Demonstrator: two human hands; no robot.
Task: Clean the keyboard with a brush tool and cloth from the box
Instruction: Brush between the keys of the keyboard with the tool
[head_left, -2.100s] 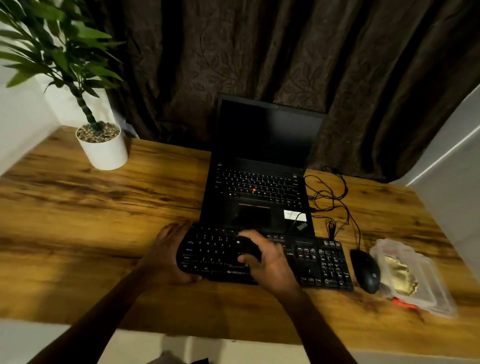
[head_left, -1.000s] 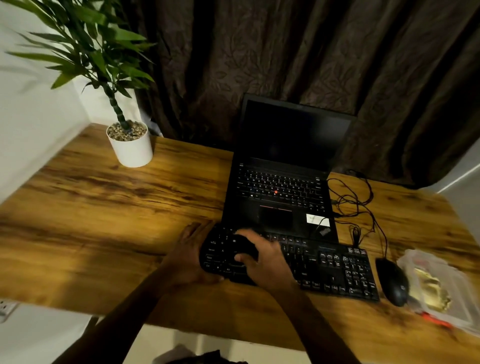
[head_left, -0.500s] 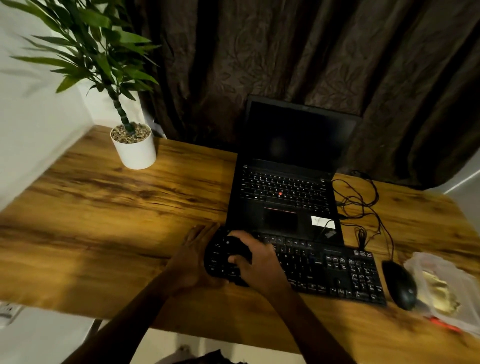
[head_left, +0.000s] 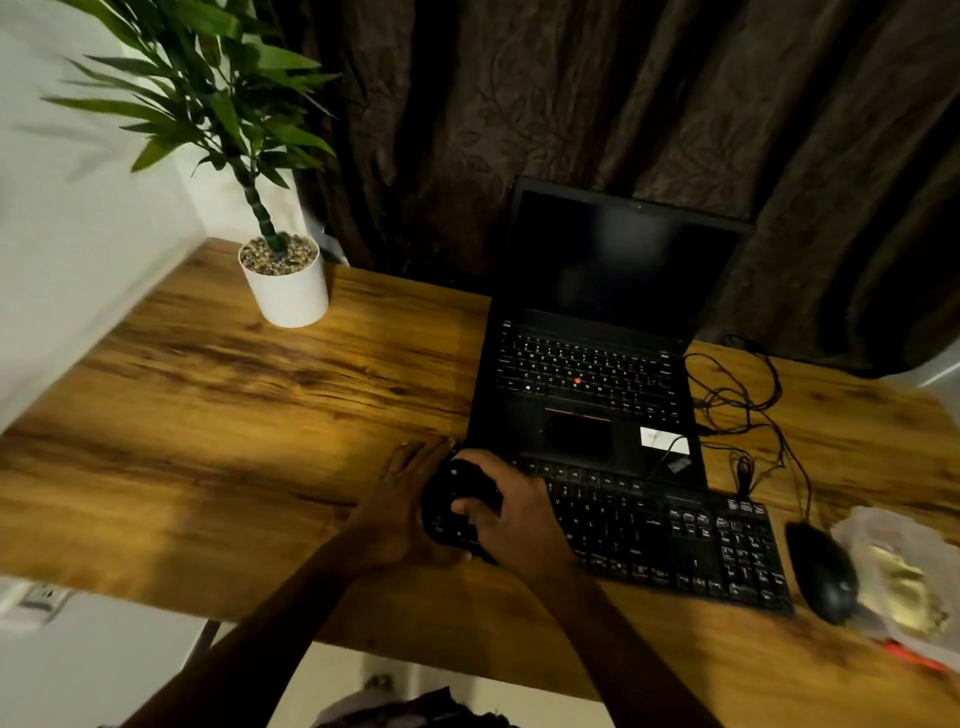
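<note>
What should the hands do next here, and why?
Probably sweep the right hand and its dark tool rightward. The tool sits at the left end of the keyboard, the left hand rests against that end, and the remaining keys lie rightward.

2 slim bare forearms; bare left hand and right hand.

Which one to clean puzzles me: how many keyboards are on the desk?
2. An external keyboard lies at the desk's near edge; the laptop's built-in keyboard sits right behind it.
</note>
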